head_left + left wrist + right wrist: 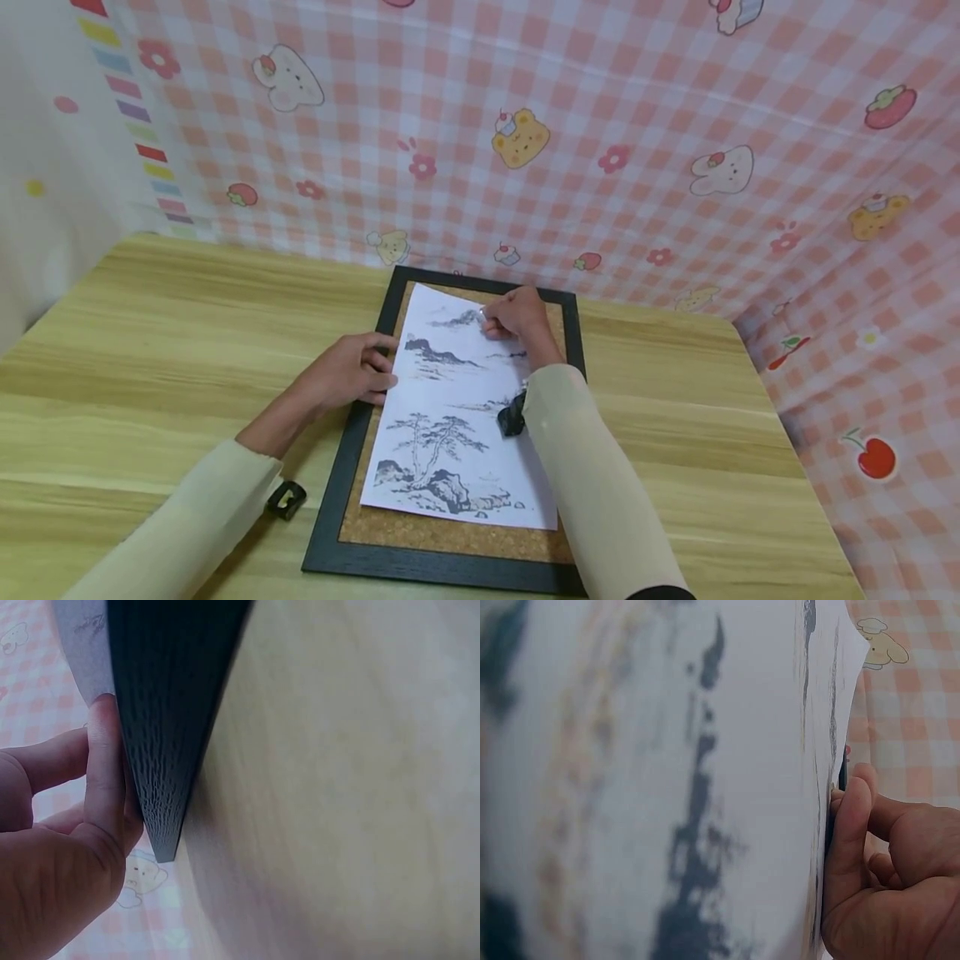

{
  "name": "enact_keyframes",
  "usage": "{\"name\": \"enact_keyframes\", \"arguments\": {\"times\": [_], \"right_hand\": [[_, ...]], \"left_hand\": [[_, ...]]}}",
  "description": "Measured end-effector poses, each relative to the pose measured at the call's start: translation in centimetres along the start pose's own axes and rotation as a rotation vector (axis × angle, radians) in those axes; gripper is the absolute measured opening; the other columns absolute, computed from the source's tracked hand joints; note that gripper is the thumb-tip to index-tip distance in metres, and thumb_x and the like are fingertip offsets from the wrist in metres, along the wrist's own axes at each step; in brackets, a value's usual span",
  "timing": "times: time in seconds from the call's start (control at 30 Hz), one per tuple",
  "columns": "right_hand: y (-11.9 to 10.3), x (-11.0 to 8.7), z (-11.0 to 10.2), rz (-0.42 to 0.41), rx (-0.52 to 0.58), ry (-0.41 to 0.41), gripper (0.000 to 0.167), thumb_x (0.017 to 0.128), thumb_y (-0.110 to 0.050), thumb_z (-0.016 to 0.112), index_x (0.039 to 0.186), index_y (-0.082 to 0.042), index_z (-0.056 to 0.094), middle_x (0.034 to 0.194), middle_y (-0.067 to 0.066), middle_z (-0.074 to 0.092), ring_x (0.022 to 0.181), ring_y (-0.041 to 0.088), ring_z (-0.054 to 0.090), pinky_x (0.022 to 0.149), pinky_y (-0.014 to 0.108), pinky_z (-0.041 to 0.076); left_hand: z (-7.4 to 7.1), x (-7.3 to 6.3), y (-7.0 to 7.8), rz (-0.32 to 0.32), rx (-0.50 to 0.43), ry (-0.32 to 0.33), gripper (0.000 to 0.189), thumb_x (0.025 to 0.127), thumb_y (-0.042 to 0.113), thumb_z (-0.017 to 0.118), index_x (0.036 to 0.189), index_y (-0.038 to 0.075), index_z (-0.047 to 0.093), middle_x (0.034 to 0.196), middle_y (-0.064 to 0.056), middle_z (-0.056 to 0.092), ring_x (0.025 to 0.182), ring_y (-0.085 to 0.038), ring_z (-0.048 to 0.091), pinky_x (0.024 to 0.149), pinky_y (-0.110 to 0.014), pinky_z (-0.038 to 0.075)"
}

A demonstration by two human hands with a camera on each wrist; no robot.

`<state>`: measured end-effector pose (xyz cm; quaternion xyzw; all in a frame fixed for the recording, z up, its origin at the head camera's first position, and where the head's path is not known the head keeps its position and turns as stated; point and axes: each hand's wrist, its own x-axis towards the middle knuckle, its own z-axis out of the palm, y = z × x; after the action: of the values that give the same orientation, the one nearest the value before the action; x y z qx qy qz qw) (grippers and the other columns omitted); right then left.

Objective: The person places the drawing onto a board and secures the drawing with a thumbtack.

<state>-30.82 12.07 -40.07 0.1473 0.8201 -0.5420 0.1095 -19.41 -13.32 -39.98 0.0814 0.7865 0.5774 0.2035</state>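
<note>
A sheet of paper printed with ink-style mountains and pine trees lies on a cork board with a black frame. My left hand rests at the sheet's left edge, over the frame's left side; in the left wrist view its thumb touches the paper beside the dark frame. At the sheet's upper right, my right hand has its fingers curled and pinches a small shiny pin against the paper. Its tip is mostly hidden, also in the right wrist view.
The board lies on a light wood-grain table, near the back edge. Behind and to the right hangs a pink checked cloth with cartoon prints. Black wrist devices sit at both sleeves.
</note>
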Motion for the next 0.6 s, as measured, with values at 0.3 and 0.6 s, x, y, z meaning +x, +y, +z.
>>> {"name": "enact_keyframes", "arguments": {"times": [0.3, 0.6], "right_hand": [[0.1, -0.12, -0.15, -0.011, 0.005, -0.019, 0.017, 0.094, -0.005, 0.072, 0.08, 0.002, 0.066, 0.061, 0.007, 0.064, 0.049, 0.012, 0.063, 0.05, 0.025, 0.056], [0.16, -0.53, -0.42, -0.025, 0.043, -0.024, 0.026, 0.094, -0.004, 0.071, 0.071, -0.003, 0.06, 0.062, 0.007, 0.065, 0.05, 0.011, 0.064, 0.053, 0.025, 0.057]], "left_hand": [[0.04, 0.05, 0.02, -0.009, 0.008, 0.008, 0.057, 0.098, -0.007, 0.06, 0.15, -0.011, 0.036, 0.111, -0.025, 0.057, 0.085, -0.023, 0.068, 0.077, -0.036, 0.062], [0.01, 0.05, -0.02, -0.003, 0.0, -0.001, 0.059, 0.098, -0.007, 0.061, 0.151, -0.01, 0.035, 0.111, -0.025, 0.057, 0.086, -0.023, 0.068, 0.077, -0.036, 0.062]]}}
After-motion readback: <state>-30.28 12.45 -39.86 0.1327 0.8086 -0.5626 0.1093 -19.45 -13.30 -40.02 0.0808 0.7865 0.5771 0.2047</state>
